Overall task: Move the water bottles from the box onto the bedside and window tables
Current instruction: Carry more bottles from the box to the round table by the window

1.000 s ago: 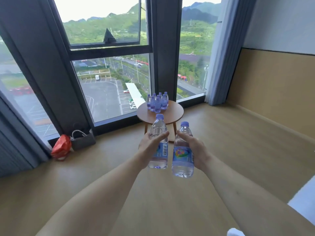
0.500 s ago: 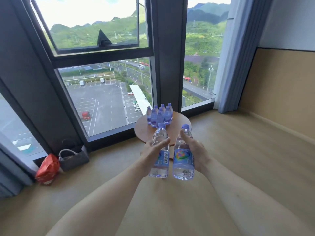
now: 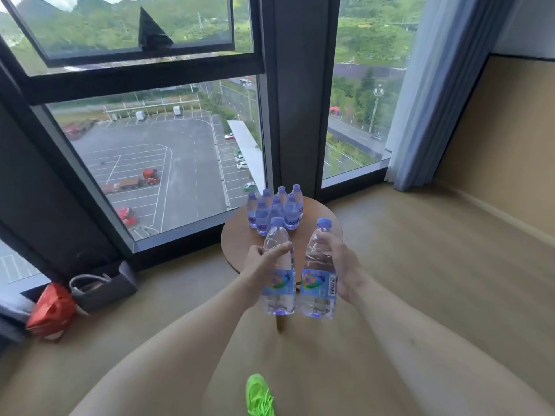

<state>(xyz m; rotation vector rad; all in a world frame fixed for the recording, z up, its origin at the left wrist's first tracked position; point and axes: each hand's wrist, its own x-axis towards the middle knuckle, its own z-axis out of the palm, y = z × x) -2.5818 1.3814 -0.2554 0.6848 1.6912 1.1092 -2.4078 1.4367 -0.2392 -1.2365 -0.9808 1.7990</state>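
I hold two clear water bottles with blue caps upright in front of me. My left hand [image 3: 260, 265] grips the left bottle [image 3: 278, 283] around its upper body. The right bottle [image 3: 317, 283] is held by my right hand [image 3: 342, 265], fingers up near its shoulder. Both bottles hang in the air over the near edge of the small round wooden window table [image 3: 237, 244]. Several more bottles [image 3: 274, 210] stand in a tight cluster at the table's far side, by the window. The box is not in view.
A tall window with a dark frame [image 3: 295, 100] rises right behind the table. A grey bag [image 3: 103, 285] and a red bag [image 3: 49, 310] lie on the floor at the left. A blue curtain [image 3: 435, 91] hangs at the right. My green shoe [image 3: 259, 396] shows below.
I have walked closer to the window table, which now looks larger and sits just under the two bottles. My grip on both bottles is unchanged.
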